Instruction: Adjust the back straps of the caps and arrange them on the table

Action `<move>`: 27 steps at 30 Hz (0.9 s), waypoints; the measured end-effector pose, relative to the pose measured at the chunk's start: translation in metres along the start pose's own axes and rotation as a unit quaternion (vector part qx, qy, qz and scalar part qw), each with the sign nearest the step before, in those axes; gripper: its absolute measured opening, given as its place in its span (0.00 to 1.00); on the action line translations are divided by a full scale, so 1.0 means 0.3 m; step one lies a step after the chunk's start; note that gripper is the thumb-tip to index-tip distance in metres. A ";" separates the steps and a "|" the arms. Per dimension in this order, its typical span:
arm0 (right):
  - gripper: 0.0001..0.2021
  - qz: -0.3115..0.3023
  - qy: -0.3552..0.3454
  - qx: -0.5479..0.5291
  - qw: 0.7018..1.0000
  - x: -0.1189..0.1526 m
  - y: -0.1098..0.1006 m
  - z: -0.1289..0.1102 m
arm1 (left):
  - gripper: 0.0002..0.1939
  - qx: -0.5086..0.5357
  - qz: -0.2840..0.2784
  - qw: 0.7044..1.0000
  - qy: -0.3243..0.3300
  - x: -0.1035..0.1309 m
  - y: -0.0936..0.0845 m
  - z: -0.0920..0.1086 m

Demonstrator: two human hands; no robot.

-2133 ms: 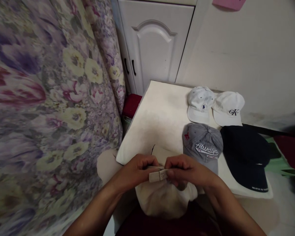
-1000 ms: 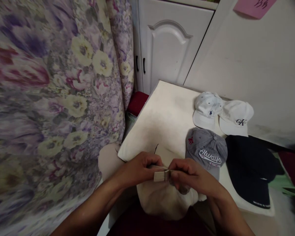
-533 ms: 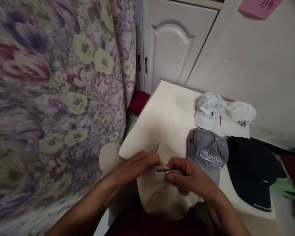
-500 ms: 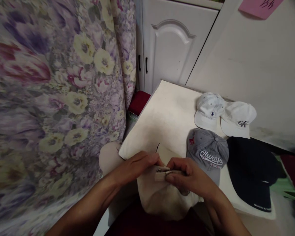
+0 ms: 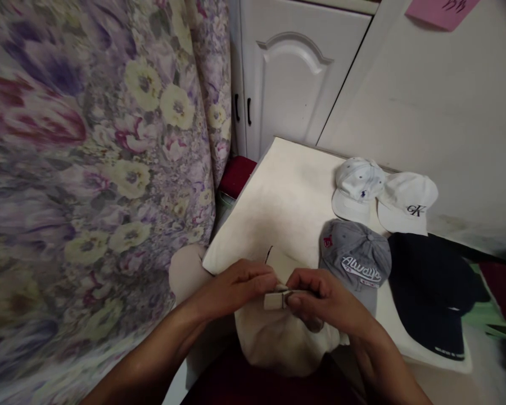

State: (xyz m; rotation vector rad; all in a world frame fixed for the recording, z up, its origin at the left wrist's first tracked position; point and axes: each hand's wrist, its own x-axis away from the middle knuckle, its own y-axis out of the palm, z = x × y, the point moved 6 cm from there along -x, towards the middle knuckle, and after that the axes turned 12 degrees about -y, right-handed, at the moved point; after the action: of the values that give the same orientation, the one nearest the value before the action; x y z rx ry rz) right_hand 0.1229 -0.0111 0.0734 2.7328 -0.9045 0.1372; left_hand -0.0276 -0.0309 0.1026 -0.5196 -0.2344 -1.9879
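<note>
A beige cap (image 5: 274, 343) lies at the near edge of the table, its crown towards me. My left hand (image 5: 247, 284) grips the cap's edge, with the fingers closed beside the back opening. On the other side, my right hand (image 5: 320, 298) pinches the cap's back strap (image 5: 274, 300) at a small buckle between thumb and forefinger. The strap's free end sticks out to the left of the right thumb. Part of the cap is hidden beneath both hands. A grey cap (image 5: 354, 256) with white lettering sits just beyond my right hand.
Two white caps, one with a small blue emblem (image 5: 356, 188) and one with black letters (image 5: 409, 199), stand at the back right of the cream table (image 5: 274, 191). A dark navy cap (image 5: 430, 292) lies at the right edge. A floral curtain (image 5: 101, 169) hangs at the left.
My left fingers have shifted slightly at the cap's edge and look straighter. The right hand still pinches the strap, which lies a little flatter at the buckle. The view has moved slightly.
</note>
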 end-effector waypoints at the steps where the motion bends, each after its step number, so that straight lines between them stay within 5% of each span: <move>1: 0.16 -0.002 -0.009 0.001 1.000 0.003 -0.002 -0.008 | 0.17 -0.001 -0.003 1.000 -0.007 -0.002 0.002 -0.002; 11: 0.13 -0.020 -0.063 0.054 0.996 0.017 -0.007 -0.047 | 0.09 -0.006 -0.013 0.999 -0.039 -0.007 0.001 -0.020; 27: 0.14 -0.016 -0.013 0.019 1.000 0.000 0.028 -0.031 | 0.14 -0.013 0.006 0.999 -0.043 -0.003 0.000 -0.012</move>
State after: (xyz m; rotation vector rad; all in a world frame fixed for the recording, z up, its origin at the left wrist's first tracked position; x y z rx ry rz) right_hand 0.1178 -0.0149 0.0842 2.7891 -0.8742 0.1132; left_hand -0.0281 -0.0316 0.0992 -0.6223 -0.2580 -1.9606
